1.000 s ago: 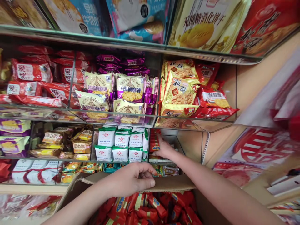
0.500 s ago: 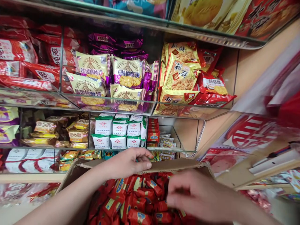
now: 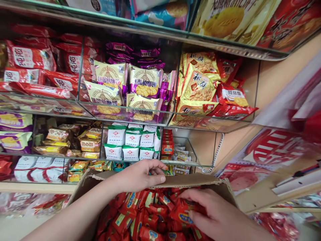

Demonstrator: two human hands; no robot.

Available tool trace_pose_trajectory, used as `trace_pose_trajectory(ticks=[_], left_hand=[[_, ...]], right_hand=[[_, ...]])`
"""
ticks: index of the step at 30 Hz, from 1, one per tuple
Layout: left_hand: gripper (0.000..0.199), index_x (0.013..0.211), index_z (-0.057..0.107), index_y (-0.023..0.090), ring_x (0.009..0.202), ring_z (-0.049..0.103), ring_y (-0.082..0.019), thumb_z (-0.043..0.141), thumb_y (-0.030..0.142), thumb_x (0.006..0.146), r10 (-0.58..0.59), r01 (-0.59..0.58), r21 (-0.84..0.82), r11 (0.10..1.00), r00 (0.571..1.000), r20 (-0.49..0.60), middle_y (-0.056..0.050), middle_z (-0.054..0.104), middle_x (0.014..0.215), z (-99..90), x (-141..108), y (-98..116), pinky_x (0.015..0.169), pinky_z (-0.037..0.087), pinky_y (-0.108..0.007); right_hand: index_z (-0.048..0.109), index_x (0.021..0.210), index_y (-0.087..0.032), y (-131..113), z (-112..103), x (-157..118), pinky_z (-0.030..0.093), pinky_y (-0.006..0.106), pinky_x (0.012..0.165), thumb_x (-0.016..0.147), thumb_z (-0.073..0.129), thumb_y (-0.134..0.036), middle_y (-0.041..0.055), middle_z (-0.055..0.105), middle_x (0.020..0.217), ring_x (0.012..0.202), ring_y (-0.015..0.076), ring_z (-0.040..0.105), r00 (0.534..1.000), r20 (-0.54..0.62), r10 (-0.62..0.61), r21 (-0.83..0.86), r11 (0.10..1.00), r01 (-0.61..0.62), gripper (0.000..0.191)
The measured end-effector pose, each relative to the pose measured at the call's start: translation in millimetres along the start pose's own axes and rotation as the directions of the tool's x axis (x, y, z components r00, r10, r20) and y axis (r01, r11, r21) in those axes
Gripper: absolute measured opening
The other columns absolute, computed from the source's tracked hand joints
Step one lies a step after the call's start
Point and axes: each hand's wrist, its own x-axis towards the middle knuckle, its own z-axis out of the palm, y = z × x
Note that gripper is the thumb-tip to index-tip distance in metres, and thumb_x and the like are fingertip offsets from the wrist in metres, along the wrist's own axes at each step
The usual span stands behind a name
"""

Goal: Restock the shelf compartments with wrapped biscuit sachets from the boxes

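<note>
A brown cardboard box (image 3: 190,180) full of small red wrapped snack packets (image 3: 150,214) stands right in front of me. My right hand (image 3: 213,209) reaches into it from the right, thumb and fingers around a red snack packet (image 3: 184,216) with a blue and gold label, on top of the heap. Over the box's far side, my left hand (image 3: 142,174) hovers or rests with loosely curled fingers. A gap shows between its thumb and fingers, and I see nothing in it. Whether it touches the cardboard I cannot tell.
Glass-fronted shelves rise behind the box. They hold cream and purple biscuit packs (image 3: 145,82), yellow packs (image 3: 198,83), white-and-green packs (image 3: 131,139) and a stack of red packets (image 3: 167,144). A wooden side panel (image 3: 271,77) with hanging plastic bags closes off the right.
My right hand has come down onto the heap and taken hold of a red snack packet. The left hand keeps its pose, while the view has shifted slightly.
</note>
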Motion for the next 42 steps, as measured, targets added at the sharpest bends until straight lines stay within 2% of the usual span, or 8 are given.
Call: trace_pose_trajectory(ticks=[4,10,15,21,25,31,38,42], left_hand=[[0.036,0.106,0.045,0.017,0.085,0.053,-0.014,0.052,0.015,0.070,0.028,-0.013,-0.310,0.951,0.999,0.045,-0.005,0.058,0.096,-3.5,0,2,0.074,0.038,-0.027],[0.047,0.111,0.037,0.021,0.078,0.053,-0.010,0.058,0.013,0.069,0.131,-0.090,-0.495,0.864,0.990,0.048,-0.001,0.056,0.091,-3.2,0,2,0.071,0.039,-0.024],[0.066,0.122,0.022,0.021,0.068,0.051,-0.008,0.062,0.020,0.069,0.115,-0.167,-0.452,0.876,0.983,-0.141,0.003,0.054,0.076,0.6,3,-1,0.066,0.039,-0.023],[0.068,0.125,0.020,0.023,0.071,0.049,-0.010,0.060,0.022,0.070,0.140,-0.199,-0.267,0.943,0.964,-0.225,0.002,0.050,0.079,0.8,2,-4,0.067,0.039,-0.025],[0.048,0.115,0.032,0.020,0.063,0.046,-0.008,0.055,0.028,0.074,0.063,-0.139,-0.182,0.973,0.926,-0.372,0.001,0.050,0.083,-3.8,2,-9,0.062,0.037,-0.024],[0.024,0.093,0.051,0.017,0.062,0.041,-0.008,0.050,0.034,0.077,0.012,-0.015,-0.019,1.000,0.990,-0.142,0.002,0.051,0.075,-4.4,1,-5,0.057,0.033,-0.021],[0.025,0.093,0.051,0.017,0.061,0.039,-0.008,0.048,0.036,0.077,-0.019,0.022,0.039,0.999,0.997,-0.081,0.003,0.048,0.071,-1.1,-2,0,0.057,0.032,-0.020],[0.025,0.093,0.051,0.017,0.061,0.040,-0.008,0.048,0.035,0.077,-0.026,0.028,0.039,0.999,0.998,-0.062,0.004,0.047,0.069,-1.7,0,1,0.058,0.033,-0.020]], right_hand=[[0.039,0.115,-0.028,-25,-11,18,0.044,0.030,0.074,0.078,0.046,-0.029,0.0039,0.056,0.104,0.088,0.0168,0.055,0.990,-0.138,-0.002,0.569,0.818,0.081,0.038],[0.045,0.086,-0.020,-23,5,71,0.042,0.023,0.061,0.070,0.057,-0.034,-0.0008,0.056,0.076,0.067,0.0112,0.052,0.954,-0.281,0.105,0.730,0.669,0.141,0.024],[0.046,0.068,-0.017,-17,12,80,0.038,0.021,0.055,0.069,0.059,-0.036,-0.0042,0.050,0.061,0.057,0.0084,0.046,0.943,-0.312,0.119,0.700,0.699,0.144,0.023],[0.053,0.087,-0.018,-16,-9,85,0.041,0.027,0.072,0.071,0.057,-0.031,0.0009,0.060,0.086,0.078,0.0136,0.054,0.980,-0.181,-0.085,0.614,0.769,0.180,0.021],[0.051,0.088,-0.016,13,-35,102,0.044,0.029,0.070,0.069,0.057,-0.028,0.0041,0.061,0.088,0.077,0.0157,0.057,0.947,-0.313,0.073,0.530,0.841,0.111,0.024],[0.053,0.086,-0.014,50,-36,144,0.044,0.024,0.067,0.067,0.055,-0.018,0.0041,0.064,0.085,0.078,0.0145,0.059,0.961,-0.217,0.168,0.245,0.963,-0.113,0.019],[0.052,0.083,-0.011,40,-29,165,0.041,0.033,0.068,0.041,0.072,-0.023,0.0123,0.059,0.089,0.083,0.0278,0.055,0.923,-0.318,0.217,-0.123,0.956,-0.267,0.048],[0.048,0.093,-0.014,37,-27,167,0.041,0.028,0.067,0.044,0.070,-0.023,0.0088,0.056,0.091,0.084,0.0241,0.055,0.934,-0.317,0.163,-0.193,0.953,-0.232,0.054]])
